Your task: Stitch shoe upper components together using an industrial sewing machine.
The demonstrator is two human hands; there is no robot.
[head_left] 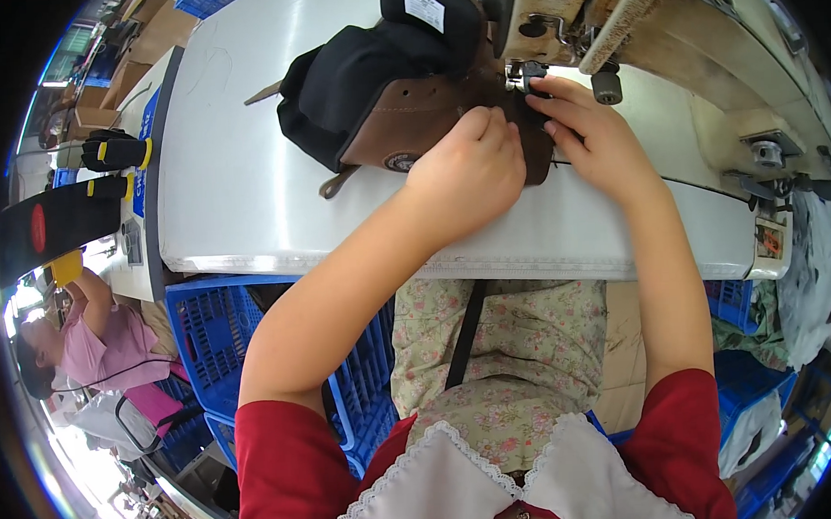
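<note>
A brown and black sewn piece [405, 121] lies on the machine bed; its exact kind is unclear. It has a smooth brown panel with small eyelets and a round badge, soft black fabric, a white label and narrow brown straps. My left hand [472, 173] presses closed fingers onto the brown part, gripping it left of the presser foot. At the foot [526, 73] of the sewing machine [675, 35], my right hand [596, 140] has its fingers apart, tips touching the dark edge and the foot. The spot under the needle is partly hidden.
The white sewing table [236, 175] ends just ahead of my lap. Blue plastic crates [217, 333] stand below it on the left, and another blue crate [750, 389] is at the lower right. A co-worker in a pink shirt [113, 342] sits at far left.
</note>
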